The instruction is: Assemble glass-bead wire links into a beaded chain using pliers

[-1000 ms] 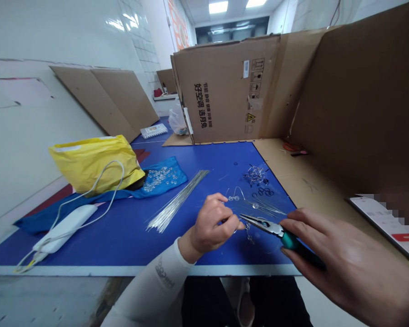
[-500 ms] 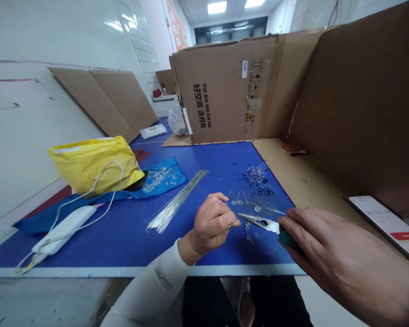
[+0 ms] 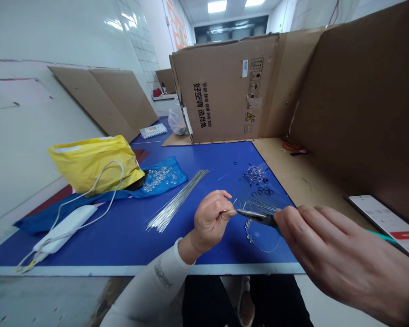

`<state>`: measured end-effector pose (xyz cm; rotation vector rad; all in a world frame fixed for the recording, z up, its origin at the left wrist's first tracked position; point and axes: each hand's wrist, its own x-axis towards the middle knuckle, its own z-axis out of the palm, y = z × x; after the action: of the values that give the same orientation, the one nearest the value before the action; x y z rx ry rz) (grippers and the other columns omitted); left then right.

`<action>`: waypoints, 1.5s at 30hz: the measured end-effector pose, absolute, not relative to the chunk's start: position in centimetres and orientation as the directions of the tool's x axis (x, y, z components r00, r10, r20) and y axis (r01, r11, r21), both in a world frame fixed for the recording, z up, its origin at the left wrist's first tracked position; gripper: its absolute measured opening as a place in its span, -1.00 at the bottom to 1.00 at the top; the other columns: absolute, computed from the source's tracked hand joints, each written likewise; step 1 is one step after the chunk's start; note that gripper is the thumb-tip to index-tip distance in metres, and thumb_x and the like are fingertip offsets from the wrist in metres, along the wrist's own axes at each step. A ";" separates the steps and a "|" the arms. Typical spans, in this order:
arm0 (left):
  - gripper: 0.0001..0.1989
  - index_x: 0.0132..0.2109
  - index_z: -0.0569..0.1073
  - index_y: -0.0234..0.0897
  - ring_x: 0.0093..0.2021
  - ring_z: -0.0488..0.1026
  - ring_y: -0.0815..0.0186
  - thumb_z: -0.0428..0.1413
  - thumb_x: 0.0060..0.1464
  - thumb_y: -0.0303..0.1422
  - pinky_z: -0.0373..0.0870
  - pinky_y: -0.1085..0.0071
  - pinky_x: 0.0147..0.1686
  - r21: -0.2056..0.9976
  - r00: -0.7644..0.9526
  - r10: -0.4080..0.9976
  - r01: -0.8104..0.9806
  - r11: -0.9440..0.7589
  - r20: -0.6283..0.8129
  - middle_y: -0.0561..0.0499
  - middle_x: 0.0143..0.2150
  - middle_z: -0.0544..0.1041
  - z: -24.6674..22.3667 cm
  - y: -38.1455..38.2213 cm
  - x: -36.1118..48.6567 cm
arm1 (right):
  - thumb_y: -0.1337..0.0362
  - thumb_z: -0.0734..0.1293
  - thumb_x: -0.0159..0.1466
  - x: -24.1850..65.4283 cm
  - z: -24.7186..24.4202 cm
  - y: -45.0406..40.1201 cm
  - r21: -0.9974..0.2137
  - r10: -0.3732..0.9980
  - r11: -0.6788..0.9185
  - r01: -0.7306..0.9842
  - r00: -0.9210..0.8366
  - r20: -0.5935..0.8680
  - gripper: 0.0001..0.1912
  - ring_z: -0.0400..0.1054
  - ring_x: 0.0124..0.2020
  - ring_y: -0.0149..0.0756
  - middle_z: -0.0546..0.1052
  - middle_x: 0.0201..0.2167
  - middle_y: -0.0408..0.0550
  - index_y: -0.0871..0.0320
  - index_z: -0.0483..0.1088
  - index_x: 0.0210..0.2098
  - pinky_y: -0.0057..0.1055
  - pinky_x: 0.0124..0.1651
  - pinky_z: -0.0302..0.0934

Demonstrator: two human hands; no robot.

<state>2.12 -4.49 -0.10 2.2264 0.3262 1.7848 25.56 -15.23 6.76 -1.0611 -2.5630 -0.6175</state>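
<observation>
Well left of the pliers, clear beads lie on a blue cloth; between them and the pliers is our bundle of wires. Just left of the pliers' tips, our left hand is closed, thumb against forefinger — what it pinches is too small to tell, perhaps a wire end. The beaded loop lies below the pliers on the table; black rings lie beyond them. At their right end, our right hand grips the handles. We judge the step to be working wire at the fingertips; the next move seems to call for a firm left pinch — and a small, controlled turn.
</observation>
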 end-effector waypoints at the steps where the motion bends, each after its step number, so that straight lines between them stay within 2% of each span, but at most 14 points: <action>1: -0.83 -0.32 0.39 -0.24 -0.45 0.30 0.41 0.11 0.29 -0.38 0.49 0.25 -0.16 0.357 0.212 0.349 0.004 -0.934 0.913 0.14 -0.49 0.36 -0.1 -4.4 2.2 | 0.33 0.16 0.41 25.7 6.7 -15.2 0.228 0.608 0.644 0.730 -0.669 0.427 -0.70 0.36 -0.26 -0.13 0.56 -0.17 0.04 0.12 0.48 -0.01 -0.19 -0.23 0.23; 4: -0.82 -0.33 0.37 -0.23 -0.45 0.31 0.41 0.11 0.29 -0.37 0.50 0.24 -0.17 0.380 0.189 0.372 -0.006 -0.925 0.909 0.16 -0.50 0.35 -0.1 -4.3 2.3 | 0.33 0.12 0.43 25.6 6.7 -15.1 0.182 0.627 0.654 0.734 -0.661 0.412 -0.66 0.39 -0.21 -0.08 0.55 -0.13 0.07 0.11 0.47 0.03 -0.15 -0.19 0.25; 6: -0.83 -0.32 0.37 -0.22 -0.45 0.31 0.41 0.10 0.30 -0.37 0.51 0.23 -0.17 0.378 0.163 0.372 -0.008 -0.926 0.914 0.16 -0.50 0.35 -0.1 -4.1 2.2 | 0.35 0.12 0.42 25.2 6.7 -15.2 0.186 0.648 0.621 0.761 -0.633 0.425 -0.67 0.40 -0.24 -0.05 0.55 -0.19 0.11 0.15 0.49 -0.02 -0.13 -0.24 0.26; 8: -0.85 -0.30 0.37 -0.21 -0.46 0.31 0.41 0.09 0.30 -0.40 0.51 0.21 -0.17 0.349 0.136 0.347 0.009 -0.937 0.928 0.16 -0.50 0.36 -0.1 -4.1 2.0 | 0.31 0.16 0.42 24.8 6.8 -15.3 0.136 0.678 0.586 0.799 -0.575 0.459 -0.71 0.41 -0.30 -0.06 0.54 -0.23 0.13 0.18 0.49 -0.06 -0.13 -0.29 0.29; 11: -0.88 -0.26 0.38 -0.20 -0.45 0.33 0.41 0.06 0.29 -0.47 0.51 0.20 -0.15 0.259 0.133 0.270 0.097 -0.961 0.954 0.15 -0.46 0.40 0.0 -4.2 1.5 | 0.19 0.25 0.40 24.8 6.4 -16.0 -0.124 0.762 0.567 0.814 -0.461 0.454 -0.71 0.47 -0.25 -0.10 0.54 -0.14 0.13 0.15 0.46 0.03 -0.21 -0.28 0.40; 13: -0.88 -0.24 0.39 -0.21 -0.44 0.34 0.42 0.05 0.28 -0.49 0.51 0.20 -0.13 0.170 0.167 0.200 0.181 -0.969 0.965 0.14 -0.45 0.42 0.2 -4.6 1.0 | 0.14 0.27 0.39 25.1 5.7 -16.5 -0.348 0.836 0.525 0.777 -0.394 0.381 -0.67 0.51 -0.16 -0.10 0.56 -0.07 0.11 0.09 0.45 0.09 -0.26 -0.22 0.46; 15: -0.88 -0.25 0.40 -0.22 -0.44 0.33 0.42 0.06 0.26 -0.51 0.50 0.20 -0.11 0.066 0.240 0.137 0.281 -0.957 0.961 0.13 -0.43 0.43 0.6 -5.0 0.5 | 0.05 0.29 0.37 25.5 4.5 -16.9 -0.527 0.900 0.434 0.731 -0.319 0.298 -0.65 0.53 -0.09 -0.07 0.58 -0.03 0.08 0.03 0.48 0.06 -0.25 -0.15 0.50; 18: -0.90 -0.28 0.41 -0.26 -0.45 0.32 0.42 0.14 0.21 -0.52 0.51 0.22 -0.08 -0.111 0.360 0.046 0.403 -0.908 0.932 0.11 -0.42 0.43 1.5 -5.7 0.0 | -0.11 0.33 0.30 25.9 2.9 -17.0 -0.711 0.967 0.248 0.658 -0.214 0.139 -0.58 0.53 -0.02 -0.01 0.59 0.01 0.04 -0.03 0.54 0.00 -0.19 -0.07 0.50; 21: -0.85 -0.34 0.39 -0.25 -0.45 0.31 0.43 0.20 0.15 -0.53 0.51 0.27 -0.08 -0.201 0.402 -0.005 0.447 -0.872 0.916 0.13 -0.44 0.42 2.1 -6.2 0.0 | -0.16 0.34 0.26 25.9 2.6 -16.7 -0.821 0.976 0.052 0.569 -0.201 -0.078 -0.53 0.51 0.00 0.00 0.60 0.00 0.02 -0.05 0.56 0.00 -0.17 -0.04 0.48; 26: -0.80 -0.38 0.37 -0.24 -0.46 0.29 0.44 0.24 0.08 -0.55 0.53 0.32 -0.11 -0.246 0.412 -0.040 0.462 -0.852 0.910 0.15 -0.46 0.40 2.3 -6.4 0.2 | -0.18 0.35 0.24 25.4 4.1 -16.0 -0.895 0.907 -0.135 0.425 -0.312 -0.285 -0.52 0.48 -0.15 -0.08 0.60 -0.24 -0.02 -0.01 0.55 -0.03 -0.19 -0.08 0.41; 31: -0.82 -0.38 0.39 -0.25 -0.45 0.29 0.44 0.24 0.09 -0.53 0.56 0.31 -0.12 -0.299 0.433 -0.083 0.460 -0.836 0.898 0.12 -0.44 0.40 2.2 -6.4 0.4 | -0.13 0.34 0.27 24.5 5.3 -15.4 -0.935 0.861 -0.142 0.325 -0.425 -0.279 -0.61 0.38 -0.26 -0.22 0.49 -0.36 -0.08 0.07 0.53 -0.25 -0.30 -0.17 0.32; 37: -0.81 -0.39 0.38 -0.24 -0.46 0.29 0.44 0.22 0.13 -0.50 0.56 0.34 -0.12 -0.281 0.420 -0.072 0.460 -0.843 0.905 0.15 -0.50 0.37 2.3 -6.4 0.5 | -0.14 0.38 0.23 24.3 5.4 -15.3 -0.943 0.840 -0.238 0.231 -0.439 -0.320 -0.58 0.33 -0.33 -0.27 0.45 -0.41 -0.09 0.12 0.52 -0.26 -0.30 -0.19 0.29; 41: -0.80 -0.40 0.37 -0.24 -0.47 0.28 0.45 0.22 0.13 -0.49 0.57 0.35 -0.14 -0.270 0.414 -0.065 0.459 -0.847 0.908 0.15 -0.51 0.38 2.3 -6.3 0.6 | -0.14 0.40 0.21 24.4 5.2 -15.5 -0.925 0.831 -0.349 0.147 -0.408 -0.378 -0.55 0.33 -0.35 -0.29 0.46 -0.42 -0.10 0.12 0.52 -0.20 -0.32 -0.22 0.28; 45: -0.78 -0.41 0.36 -0.23 -0.47 0.28 0.44 0.24 0.10 -0.51 0.56 0.34 -0.14 -0.257 0.424 -0.047 0.455 -0.853 0.905 0.17 -0.52 0.37 2.2 -6.4 0.6 | -0.14 0.43 0.17 24.1 5.3 -15.4 -0.921 0.825 -0.373 0.110 -0.415 -0.384 -0.55 0.33 -0.39 -0.30 0.45 -0.45 -0.09 0.14 0.51 -0.27 -0.33 -0.26 0.28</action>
<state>0.56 -6.38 2.20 3.0218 0.4720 1.9497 24.14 -15.44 5.28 -1.2790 -1.3380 1.8405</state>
